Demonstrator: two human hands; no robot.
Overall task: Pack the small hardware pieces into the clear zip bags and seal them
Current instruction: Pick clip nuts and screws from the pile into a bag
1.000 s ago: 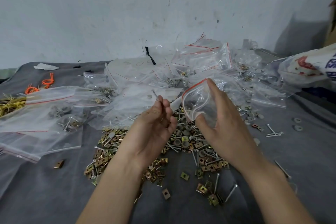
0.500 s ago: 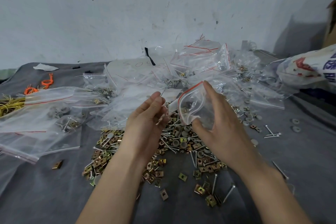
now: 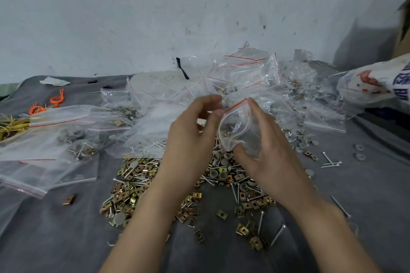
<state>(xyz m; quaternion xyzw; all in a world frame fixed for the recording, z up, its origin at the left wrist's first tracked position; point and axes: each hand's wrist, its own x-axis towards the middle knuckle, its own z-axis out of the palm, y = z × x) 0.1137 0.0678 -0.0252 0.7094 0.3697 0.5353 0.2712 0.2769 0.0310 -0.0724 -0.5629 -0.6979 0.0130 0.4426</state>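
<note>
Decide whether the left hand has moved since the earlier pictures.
Yes. Against the hardware pile, the left hand has moved up the picture and rightward, bringing its fingertips to the mouth of the zip bag.

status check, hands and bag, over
Right hand grips small zip bag, mouth open, some pieces inside. Left hand at its mouth, hold unclear. Loose hardware pile below, nothing blocking.
</note>
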